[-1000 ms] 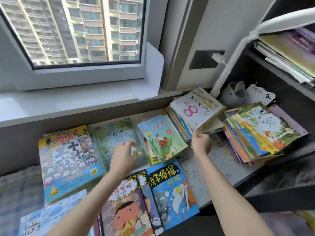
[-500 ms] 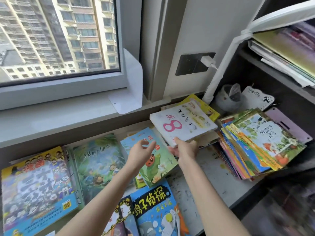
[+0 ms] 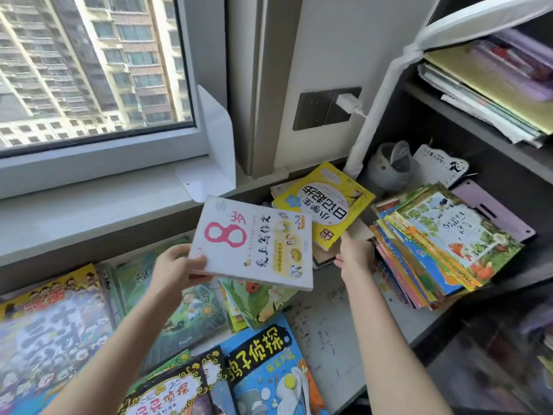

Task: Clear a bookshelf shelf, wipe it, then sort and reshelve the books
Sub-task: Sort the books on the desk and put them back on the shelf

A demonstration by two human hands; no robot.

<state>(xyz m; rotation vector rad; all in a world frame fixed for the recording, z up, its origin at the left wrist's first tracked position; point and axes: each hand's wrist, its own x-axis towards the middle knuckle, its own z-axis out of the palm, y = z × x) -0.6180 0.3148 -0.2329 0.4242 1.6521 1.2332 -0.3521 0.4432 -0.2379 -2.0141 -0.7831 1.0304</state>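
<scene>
Left hand pinches white book by one corner; it may slip. Right hand reaches under yellow book; grip unclear.

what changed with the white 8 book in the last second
The right hand lifted the white 8 book off the yellow book and passed it leftward to the left hand, which now grips its left edge. The right hand let go and reaches back toward the yellow book. The fanned stack on the right stayed put.
</scene>
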